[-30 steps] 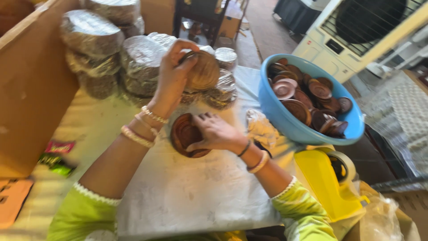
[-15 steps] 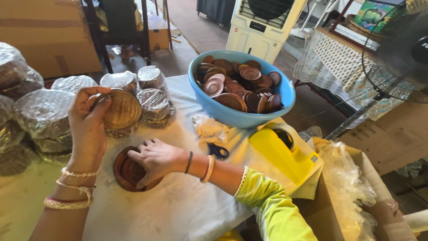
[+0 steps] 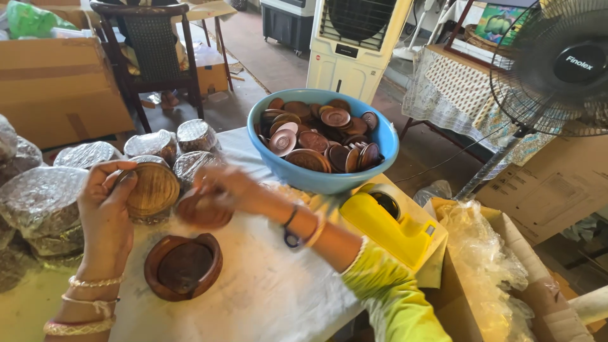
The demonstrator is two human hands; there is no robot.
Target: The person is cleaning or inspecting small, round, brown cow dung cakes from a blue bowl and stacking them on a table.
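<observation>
**Wooden discs in both hands over the white surface**

Round light-brown wooden disc (image 3: 152, 189) with ringed grain sits upright in the left hand (image 3: 107, 209), fingers curled around its rim, held above the white cloth-covered surface (image 3: 266, 297). The right hand (image 3: 221, 190) is blurred by motion; it is closed around a darker reddish-brown wooden disc (image 3: 204, 212), just right of the first one. Below both, a round dark wooden holder with a raised rim (image 3: 183, 266) rests flat on the surface, a disc lying inside it.

Behind the hands stand short stacks wrapped in crinkled clear film (image 3: 190, 142), silvery in the light, with more of them along the left edge. A blue plastic basin (image 3: 316, 180) heaped with brown wooden discs and lids sits at the far side of the surface. Just right of it lies a yellow plastic tape dispenser (image 3: 386, 225), near the right forearm. Clear plastic sheeting (image 3: 481, 253) spills over a brown cardboard box (image 3: 544, 190) at the right; a large plain cardboard box (image 3: 57, 88) stands at the far left. A white air cooler (image 3: 354, 44) carries a small dark rectangular label on its front, and a black pedestal fan (image 3: 557, 63) has a round black centre badge with white lettering.
</observation>
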